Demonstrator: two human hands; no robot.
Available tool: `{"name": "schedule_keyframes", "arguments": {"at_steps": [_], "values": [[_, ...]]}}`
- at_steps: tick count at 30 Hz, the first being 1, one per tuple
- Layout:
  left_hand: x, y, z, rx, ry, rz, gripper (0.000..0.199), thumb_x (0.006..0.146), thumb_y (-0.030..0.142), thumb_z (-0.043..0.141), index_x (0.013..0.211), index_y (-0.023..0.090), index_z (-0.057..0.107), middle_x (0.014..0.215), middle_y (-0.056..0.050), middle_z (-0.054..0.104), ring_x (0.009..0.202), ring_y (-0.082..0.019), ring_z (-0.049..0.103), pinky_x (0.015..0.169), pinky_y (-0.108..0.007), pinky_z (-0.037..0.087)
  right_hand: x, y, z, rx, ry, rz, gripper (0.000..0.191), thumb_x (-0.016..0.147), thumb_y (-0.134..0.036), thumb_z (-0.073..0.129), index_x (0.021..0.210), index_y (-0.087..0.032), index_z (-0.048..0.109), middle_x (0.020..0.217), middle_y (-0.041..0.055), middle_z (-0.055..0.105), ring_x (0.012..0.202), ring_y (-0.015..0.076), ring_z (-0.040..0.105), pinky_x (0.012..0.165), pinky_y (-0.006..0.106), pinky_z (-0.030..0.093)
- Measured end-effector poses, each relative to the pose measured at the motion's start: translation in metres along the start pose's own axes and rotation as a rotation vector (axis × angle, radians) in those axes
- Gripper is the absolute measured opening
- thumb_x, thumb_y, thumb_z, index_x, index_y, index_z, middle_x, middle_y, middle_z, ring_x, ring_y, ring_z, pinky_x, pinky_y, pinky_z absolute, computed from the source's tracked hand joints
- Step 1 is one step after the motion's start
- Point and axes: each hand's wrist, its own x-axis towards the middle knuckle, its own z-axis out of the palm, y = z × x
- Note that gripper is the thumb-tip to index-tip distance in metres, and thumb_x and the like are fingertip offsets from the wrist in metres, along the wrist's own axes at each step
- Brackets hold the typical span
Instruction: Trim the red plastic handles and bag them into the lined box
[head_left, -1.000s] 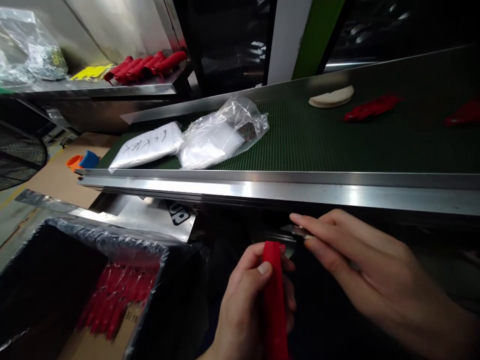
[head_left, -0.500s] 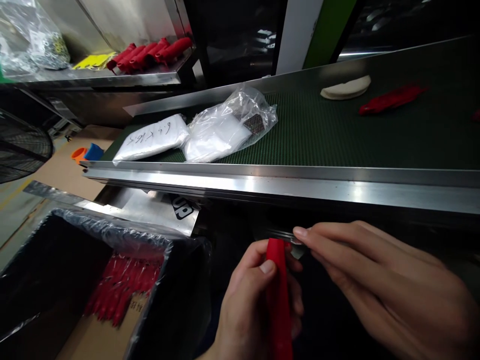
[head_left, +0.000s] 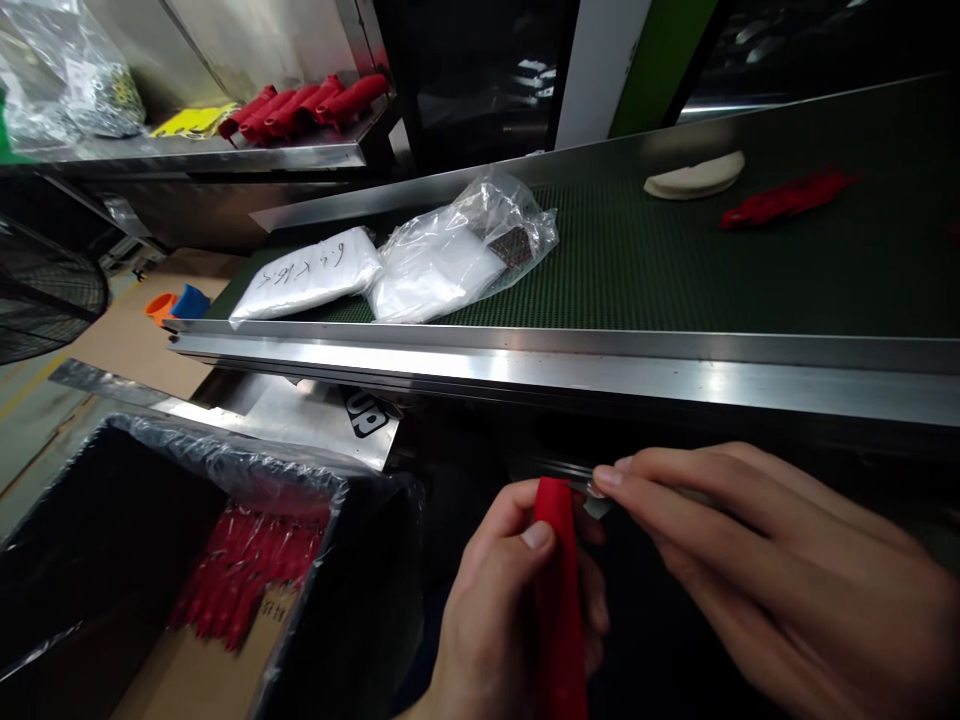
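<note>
Head view: left hand (head_left: 499,610) wrapped around red sleeve (head_left: 559,590), thumb pressed on its front, sleeve upright below conveyor rail (head_left: 570,365). Right hand (head_left: 757,560) fingers extended, pressed together, pinching small metal blade (head_left: 596,492) at sleeve top. Lined box (head_left: 225,470) with red pieces lower left.

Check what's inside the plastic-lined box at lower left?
The plastic-lined box holds a loose pile of red pieces lying on bare cardboard bottom. The near right wall covers that corner, and the left part is too dark to read.
</note>
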Motion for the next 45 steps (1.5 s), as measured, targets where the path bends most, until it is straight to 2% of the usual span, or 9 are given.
{"name": "schedule_keyframes", "arguments": {"at_steps": [8,26,37,39,42,45], "values": [[-0.001,0.0,0.001,0.051,0.023,-0.013,0.026,0.09,0.038,0.046,0.099,0.018,0.06,0.063,-0.003,0.057,0.048,-0.01,0.046,0.041,-0.015,0.036,-0.002,0.0,-0.001,-0.013,0.007,-0.042,0.044,0.09,-0.002,0.05,0.13,-0.017,0.058,0.118,0.0079,0.059,0.107,0.0195,0.054,0.088,0.037,0.043],[-0.003,0.002,0.003,0.133,0.076,-0.057,0.028,0.091,0.039,0.043,0.098,0.018,0.058,0.06,-0.002,0.053,0.048,-0.01,0.043,0.043,-0.017,0.033,-0.008,0.003,0.001,-0.055,-0.023,-0.036,0.044,0.089,-0.006,0.051,0.13,-0.02,0.059,0.117,0.007,0.062,0.105,0.0233,0.057,0.085,0.04,0.044],[-0.001,0.004,0.005,0.059,0.144,-0.056,0.033,0.089,0.039,0.048,0.11,0.017,0.058,0.055,0.0,0.051,0.045,-0.01,0.041,0.04,-0.016,0.033,-0.014,-0.006,0.004,-0.051,-0.037,-0.1,0.046,0.088,0.001,0.05,0.13,-0.017,0.058,0.119,0.0078,0.058,0.102,0.0198,0.052,0.085,0.037,0.039],[-0.002,0.007,0.005,0.045,0.154,-0.045,0.031,0.09,0.038,0.048,0.111,0.018,0.06,0.06,0.0,0.052,0.047,-0.01,0.042,0.042,-0.016,0.034,-0.017,-0.009,0.005,-0.041,-0.047,-0.095,0.047,0.088,0.0,0.05,0.131,-0.017,0.057,0.12,0.0078,0.058,0.103,0.0201,0.052,0.086,0.038,0.039],[-0.004,0.012,0.006,0.037,0.18,-0.036,0.027,0.09,0.036,0.049,0.11,0.021,0.061,0.08,-0.003,0.059,0.053,-0.009,0.048,0.045,-0.017,0.037,-0.021,-0.013,0.006,-0.038,-0.047,-0.089,0.045,0.087,0.0,0.049,0.128,-0.017,0.06,0.12,0.0079,0.059,0.103,0.0213,0.052,0.087,0.039,0.039],[-0.004,0.016,0.007,0.046,0.201,-0.038,0.027,0.091,0.036,0.05,0.11,0.022,0.062,0.095,-0.003,0.058,0.056,-0.008,0.051,0.046,-0.017,0.039,-0.023,-0.017,0.008,-0.04,-0.029,-0.09,0.044,0.087,-0.001,0.049,0.125,-0.019,0.061,0.117,0.0065,0.06,0.101,0.0211,0.052,0.085,0.038,0.039]]}}
